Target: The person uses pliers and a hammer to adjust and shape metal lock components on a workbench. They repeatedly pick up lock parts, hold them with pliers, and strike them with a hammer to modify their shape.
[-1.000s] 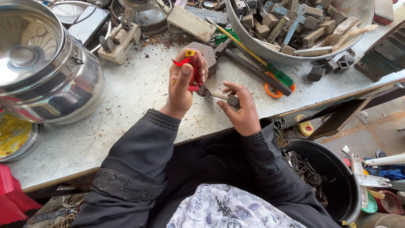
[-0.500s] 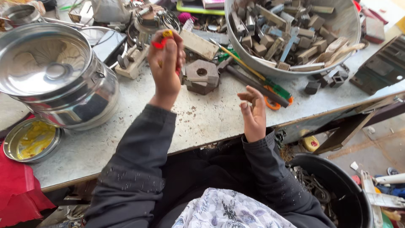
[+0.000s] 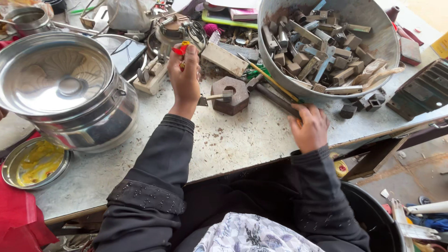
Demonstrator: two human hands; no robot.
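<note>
Above the table (image 3: 242,140), left hand (image 3: 185,77) grips red-handled pliers (image 3: 181,50); right hand (image 3: 309,128) closes on a hammer (image 3: 275,97).

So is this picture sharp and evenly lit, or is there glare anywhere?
Head view: soft daylight, faint shadows; bright glare on the steel pot's lid; wide-angle lens bows the edges; left hand and right hand look reasonably sharp, as does the metal bowl.

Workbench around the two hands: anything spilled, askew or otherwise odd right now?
Dark crumbs and grit are scattered over the benchtop near the hexagonal metal block. A few small metal pieces lie outside the big steel bowl. The left hand holds red-handled pliers; the right hand rests on a dark bar. Nothing looks broken.
</note>
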